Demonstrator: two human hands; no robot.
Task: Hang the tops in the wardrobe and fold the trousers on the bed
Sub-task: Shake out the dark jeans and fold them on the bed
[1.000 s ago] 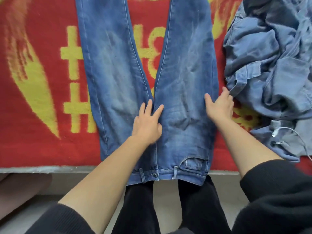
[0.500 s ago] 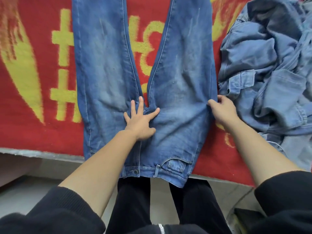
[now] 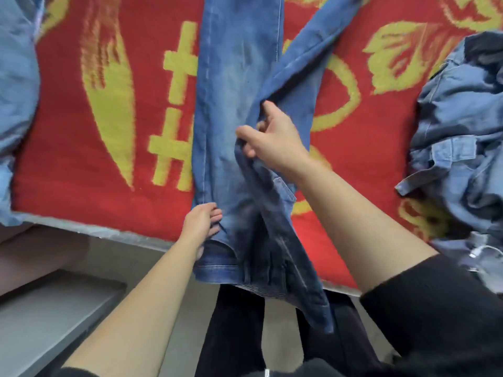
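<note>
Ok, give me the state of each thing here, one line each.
jeans: partly folded, one leg lifted across the other, waistband overhanging the bed edge.
left hand: holds the jeans' outer edge near the waist.
right hand: grips the lifted leg's fabric.
denim pile: crumpled, unfolded.
red blanket: spread flat.

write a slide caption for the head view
Right hand holds one leg of the jeans across the other; left hand grips the edge.

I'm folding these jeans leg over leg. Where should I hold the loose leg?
Pinch its outer edge at thigh height, from the right, as the right hand does. The jeans lie lengthwise with the left hand holding the other hip, so that edge can swing across.
</note>
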